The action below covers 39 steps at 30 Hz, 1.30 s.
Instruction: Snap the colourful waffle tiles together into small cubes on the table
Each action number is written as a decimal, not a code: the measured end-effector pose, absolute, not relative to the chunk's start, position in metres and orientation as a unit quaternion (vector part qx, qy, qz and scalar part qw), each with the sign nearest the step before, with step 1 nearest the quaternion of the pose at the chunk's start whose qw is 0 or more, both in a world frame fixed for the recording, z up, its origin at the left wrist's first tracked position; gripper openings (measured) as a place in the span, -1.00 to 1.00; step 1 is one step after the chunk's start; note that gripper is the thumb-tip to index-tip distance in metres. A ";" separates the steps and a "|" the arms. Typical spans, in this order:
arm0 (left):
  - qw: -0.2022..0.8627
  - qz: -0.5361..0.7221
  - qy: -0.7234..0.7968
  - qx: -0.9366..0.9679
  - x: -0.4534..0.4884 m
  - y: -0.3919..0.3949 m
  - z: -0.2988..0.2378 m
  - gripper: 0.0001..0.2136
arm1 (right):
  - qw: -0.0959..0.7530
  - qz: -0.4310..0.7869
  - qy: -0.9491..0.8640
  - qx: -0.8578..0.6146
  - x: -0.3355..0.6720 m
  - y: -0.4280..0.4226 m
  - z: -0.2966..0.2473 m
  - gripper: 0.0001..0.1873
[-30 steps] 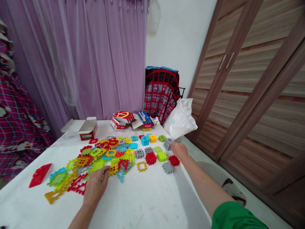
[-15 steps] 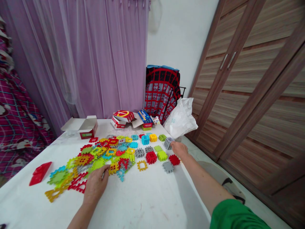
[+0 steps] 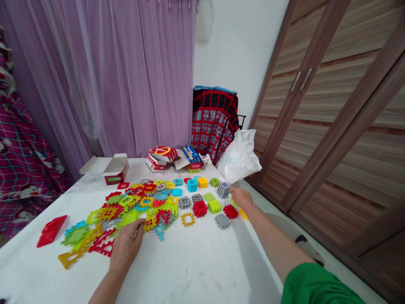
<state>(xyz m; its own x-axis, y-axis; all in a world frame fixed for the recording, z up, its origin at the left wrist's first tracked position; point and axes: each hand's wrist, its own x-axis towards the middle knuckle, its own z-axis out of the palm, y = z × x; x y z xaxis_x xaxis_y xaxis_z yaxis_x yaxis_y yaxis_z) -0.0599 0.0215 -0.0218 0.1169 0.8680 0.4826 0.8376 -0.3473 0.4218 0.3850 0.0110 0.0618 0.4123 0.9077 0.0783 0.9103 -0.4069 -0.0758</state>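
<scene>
My left hand [image 3: 128,242] is closed at the near edge of a loose pile of toothed plastic building tiles [image 3: 129,217]. A thin dark grey sliver shows between its thumb and fingers, too small to name. My right hand [image 3: 241,197] is at the table's right side, its fingertips beside a stack of grey toothed tiles [image 3: 223,190]; whether they touch it or hold anything is hidden. Near that hand lie red tiles [image 3: 230,211], a flat grey tile [image 3: 222,221], lime tiles [image 3: 214,206] and a yellow tile [image 3: 243,214] partly under the wrist.
More small stacks stand mid-table, including red [image 3: 200,209], blue [image 3: 192,185] and yellow [image 3: 202,182] ones. An open box [image 3: 116,171] and further cartons [image 3: 163,154] lie at the back. A white plastic bag [image 3: 240,156] is at the far right corner; a red piece [image 3: 52,231] lies left.
My right hand has shifted slightly right, off the front of the grey stack, uncovering lime and yellow tiles by the wrist. The left hand stays almost still.
</scene>
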 end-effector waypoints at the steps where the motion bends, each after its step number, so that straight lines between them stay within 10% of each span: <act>1: 0.021 0.340 0.571 0.747 -0.060 0.022 -0.022 -0.67 | 0.049 -0.011 -0.542 -0.839 0.385 0.012 0.062 -0.63; 24: 0.000 0.340 0.556 0.758 -0.061 0.021 -0.023 -0.70 | 0.079 -0.026 -0.521 -0.850 0.368 -0.005 0.064 -0.61; 33: -0.038 0.337 0.531 0.777 -0.054 0.017 -0.020 -0.73 | 0.447 0.025 -0.569 -0.690 0.255 -0.056 0.008 -0.57; 39: -0.059 0.348 0.502 0.790 -0.053 -0.007 -0.016 -0.74 | 0.456 0.088 -0.648 -0.604 0.184 -0.070 -0.026 -0.63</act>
